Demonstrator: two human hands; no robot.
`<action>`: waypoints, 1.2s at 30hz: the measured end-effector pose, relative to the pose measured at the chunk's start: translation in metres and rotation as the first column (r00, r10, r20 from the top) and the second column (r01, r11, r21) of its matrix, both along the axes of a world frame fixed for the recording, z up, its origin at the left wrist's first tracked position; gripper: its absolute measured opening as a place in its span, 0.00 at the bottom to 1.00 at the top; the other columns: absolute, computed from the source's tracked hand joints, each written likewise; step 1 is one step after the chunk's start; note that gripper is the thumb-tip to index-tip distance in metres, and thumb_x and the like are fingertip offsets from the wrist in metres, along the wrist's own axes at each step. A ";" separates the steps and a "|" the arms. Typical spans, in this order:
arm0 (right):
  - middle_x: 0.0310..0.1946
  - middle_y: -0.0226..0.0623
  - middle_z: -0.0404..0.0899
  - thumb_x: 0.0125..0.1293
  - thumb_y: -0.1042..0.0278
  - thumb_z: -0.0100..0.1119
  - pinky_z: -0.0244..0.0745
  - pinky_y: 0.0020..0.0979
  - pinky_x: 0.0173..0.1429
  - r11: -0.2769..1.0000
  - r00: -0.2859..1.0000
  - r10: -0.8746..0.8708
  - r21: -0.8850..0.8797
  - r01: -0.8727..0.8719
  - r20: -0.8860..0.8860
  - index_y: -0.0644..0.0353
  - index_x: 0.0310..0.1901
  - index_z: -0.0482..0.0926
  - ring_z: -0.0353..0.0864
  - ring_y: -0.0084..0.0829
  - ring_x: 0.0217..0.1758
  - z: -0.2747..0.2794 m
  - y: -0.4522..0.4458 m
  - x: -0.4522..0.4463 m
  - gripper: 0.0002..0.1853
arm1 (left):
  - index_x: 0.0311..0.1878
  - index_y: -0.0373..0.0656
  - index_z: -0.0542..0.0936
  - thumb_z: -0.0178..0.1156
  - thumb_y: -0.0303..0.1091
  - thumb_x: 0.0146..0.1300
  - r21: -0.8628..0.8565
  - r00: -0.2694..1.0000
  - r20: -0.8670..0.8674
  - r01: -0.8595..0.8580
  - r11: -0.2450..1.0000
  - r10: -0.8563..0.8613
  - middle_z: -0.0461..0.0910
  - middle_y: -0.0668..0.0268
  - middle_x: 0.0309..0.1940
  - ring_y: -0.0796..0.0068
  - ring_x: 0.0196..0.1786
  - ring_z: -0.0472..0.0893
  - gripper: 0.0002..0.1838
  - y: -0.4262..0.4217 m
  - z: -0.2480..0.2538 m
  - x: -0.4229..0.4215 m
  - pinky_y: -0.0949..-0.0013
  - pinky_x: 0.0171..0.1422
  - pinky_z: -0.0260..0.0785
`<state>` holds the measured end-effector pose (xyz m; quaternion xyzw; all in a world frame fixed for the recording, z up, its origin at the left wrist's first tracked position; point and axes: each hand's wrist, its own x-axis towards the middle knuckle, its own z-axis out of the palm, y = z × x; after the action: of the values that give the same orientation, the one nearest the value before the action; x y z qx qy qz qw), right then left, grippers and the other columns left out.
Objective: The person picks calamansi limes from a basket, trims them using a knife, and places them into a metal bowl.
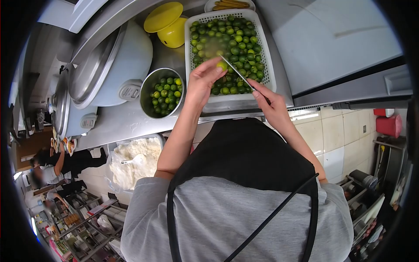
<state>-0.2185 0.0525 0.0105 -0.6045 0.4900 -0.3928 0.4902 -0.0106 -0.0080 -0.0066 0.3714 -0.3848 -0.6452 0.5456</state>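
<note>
A black apron [235,161] lies over a grey shirt [244,218]. Ahead, the right hand [271,105] grips a knife [240,75] by its handle, the blade slanting from 4 o'clock up to 10. The left hand [203,81] is narrowed, thumb and fingertips pinching one yellowish lime [222,66] just beside the blade near its tip; I cannot tell whether the edge touches the skin. Both hands are over the near part of a white basket [267,61], which is full of green limes [238,46] and stands on the steel surface [131,125].

Taking the basket as the clock's centre, a steel pot [167,73] with more limes stands at 8 o'clock. At 7, lower down, a tub [162,139] bears a white heap [146,152] with a scoop [138,160] on it. A yellow container [173,36] is at 10, a large cooker [139,56] at 9, and a dish [208,6] of long yellow-brown pieces at 12. Far off at 8, another person [65,161] reaches toward some food
</note>
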 end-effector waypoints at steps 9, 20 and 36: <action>0.54 0.42 0.75 0.68 0.66 0.49 0.64 0.26 0.60 0.998 0.998 -0.048 0.035 0.047 0.043 0.60 0.57 0.71 0.73 0.30 0.58 0.001 0.001 -0.004 0.17 | 0.54 0.34 0.73 0.59 0.25 0.57 -0.012 0.838 -0.274 0.488 0.873 -0.472 0.78 0.56 0.41 0.70 0.41 0.79 0.20 -0.014 0.012 0.022 0.68 0.49 0.75; 0.53 0.43 0.75 0.68 0.66 0.49 0.65 0.27 0.60 0.999 0.999 -0.038 0.009 0.038 0.027 0.60 0.57 0.72 0.73 0.30 0.58 0.002 0.004 -0.003 0.17 | 0.55 0.34 0.72 0.55 0.21 0.60 0.082 0.991 0.058 0.116 0.990 -0.121 0.77 0.57 0.46 0.70 0.44 0.79 0.18 0.005 0.023 0.004 0.69 0.55 0.72; 0.42 0.47 0.80 0.66 0.66 0.51 0.73 0.30 0.43 0.978 0.993 -0.033 -0.209 0.009 -0.109 0.55 0.55 0.74 0.81 0.38 0.38 0.005 0.009 0.005 0.16 | 0.42 0.33 0.76 0.63 0.17 0.52 -0.189 0.952 0.260 -0.112 0.976 0.160 0.81 0.61 0.35 0.77 0.39 0.80 0.13 0.014 0.019 -0.010 0.76 0.46 0.73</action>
<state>-0.2134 0.0610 0.0151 -0.6682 0.4793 -0.4124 0.3920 -0.0207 0.0063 0.0123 0.4342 -0.4841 -0.5129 0.5604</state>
